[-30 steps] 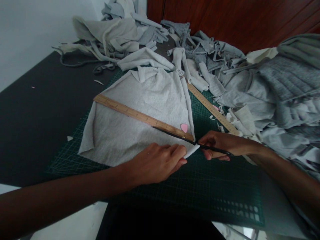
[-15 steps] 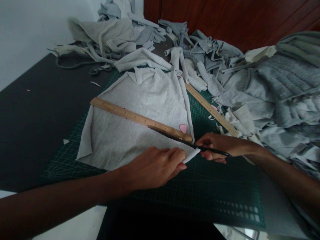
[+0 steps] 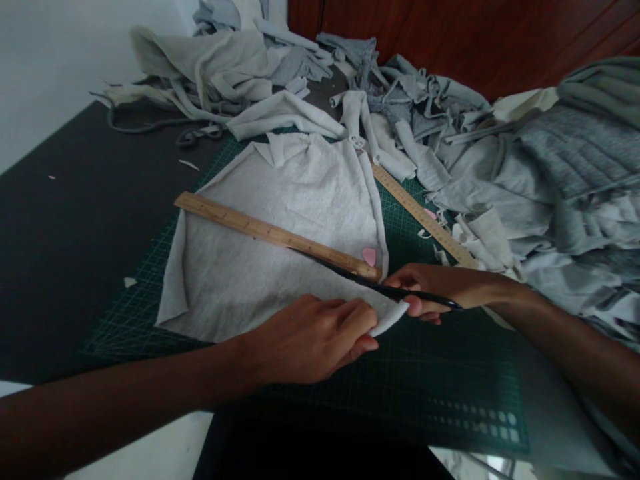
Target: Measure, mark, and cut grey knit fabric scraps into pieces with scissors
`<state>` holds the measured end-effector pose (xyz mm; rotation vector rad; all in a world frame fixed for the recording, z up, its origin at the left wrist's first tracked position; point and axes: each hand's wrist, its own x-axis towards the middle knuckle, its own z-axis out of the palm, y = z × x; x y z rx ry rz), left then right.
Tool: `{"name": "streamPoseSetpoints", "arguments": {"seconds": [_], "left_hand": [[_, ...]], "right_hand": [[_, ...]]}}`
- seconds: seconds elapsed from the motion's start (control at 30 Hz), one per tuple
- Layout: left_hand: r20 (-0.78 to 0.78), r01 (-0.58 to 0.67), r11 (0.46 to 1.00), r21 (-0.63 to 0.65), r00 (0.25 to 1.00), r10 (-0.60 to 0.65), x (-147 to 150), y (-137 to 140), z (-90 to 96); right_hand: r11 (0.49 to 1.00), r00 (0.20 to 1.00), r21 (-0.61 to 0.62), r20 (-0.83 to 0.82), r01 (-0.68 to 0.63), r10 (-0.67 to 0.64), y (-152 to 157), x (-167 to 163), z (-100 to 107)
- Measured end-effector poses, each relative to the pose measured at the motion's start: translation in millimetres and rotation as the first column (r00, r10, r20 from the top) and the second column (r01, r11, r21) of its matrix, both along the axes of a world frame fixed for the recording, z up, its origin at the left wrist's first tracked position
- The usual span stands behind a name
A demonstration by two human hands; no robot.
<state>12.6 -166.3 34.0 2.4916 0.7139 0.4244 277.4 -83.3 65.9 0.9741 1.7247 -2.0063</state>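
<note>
1. Nearest me, in the lower middle of the frame, my left hand (image 3: 320, 337) is closed, fingers and thumb pinching the near edge of the cloth (image 3: 235, 273).
2. Under it I see the green cutting mat (image 3: 450, 373), which reaches the lower right.
3. Right of centre, my right hand (image 3: 430, 285) is curled around the handle end of the black scissors (image 3: 370, 285). I cannot tell how far the blades are spread.
4. The scissors point left, along the near side of a wooden ruler (image 3: 270, 232). A corner of cloth sticks out beside my right fingers.
5. The light grey cloth fills the middle of the frame, with the ruler slanting across it and a pink chip (image 3: 369, 256) next to the ruler's right end.
6. Beyond its right edge I have a second ruler (image 3: 425, 217), slanting along the mat.
7. Farthest off, grey fabric heaps (image 3: 500, 180) crowd the right and top, before a reddish-brown panel (image 3: 450, 40).
</note>
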Motion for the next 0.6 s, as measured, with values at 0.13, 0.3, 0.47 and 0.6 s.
{"name": "streamPoseSetpoints", "arguments": {"seconds": [0.13,0.3,0.47,0.6], "left_hand": [[0.046,0.036,0.999,0.0,0.998,-0.036,-0.2,-0.1,1.2],[0.113,0.067,0.996,0.05,0.991,-0.072,1.0,-2.0,2.6],[0.11,0.087,0.994,0.072,0.989,-0.095,1.7,-3.3,2.9],[0.09,0.086,0.993,0.083,0.992,-0.093,1.5,-3.1,1.7]], "right_hand": [[1.0,1.0,-0.004,-0.016,0.0,0.0,1.7,-1.9,-0.5],[0.999,0.999,-0.029,-0.038,0.027,-0.029,1.9,-7.5,1.4],[0.998,0.997,-0.048,-0.061,0.042,-0.045,0.7,-13.4,2.7],[0.998,0.998,-0.032,-0.048,0.047,-0.048,0.4,-14.3,2.2]]}}
